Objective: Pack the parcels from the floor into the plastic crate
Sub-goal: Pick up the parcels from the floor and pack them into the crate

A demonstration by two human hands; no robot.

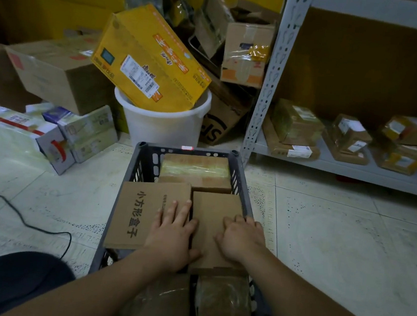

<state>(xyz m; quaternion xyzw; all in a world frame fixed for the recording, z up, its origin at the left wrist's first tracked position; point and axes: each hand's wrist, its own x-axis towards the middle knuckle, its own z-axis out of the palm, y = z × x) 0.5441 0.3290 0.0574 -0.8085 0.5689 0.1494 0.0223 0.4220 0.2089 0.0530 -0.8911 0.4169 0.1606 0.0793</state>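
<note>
A: Crate (133, 172) is filling up. Printed box (132, 214) is riding over its left wall and is probably risking sliding out.
B: Plain box (213, 210) is sitting beside it, inside the crate. Left hand (172, 234) is pressing flat on the printed box. Right hand (241, 238) is bending its fingers at the plain box's edge, grip unclear.

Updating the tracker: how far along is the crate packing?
Done: a taped box at the far end and two taped parcels nearest sit in the crate. In hand: left hand lies flat across the printed box and plain box; right hand curls over the plain box's right edge. Left: white cartons on the floor; crate looks nearly full.
</note>
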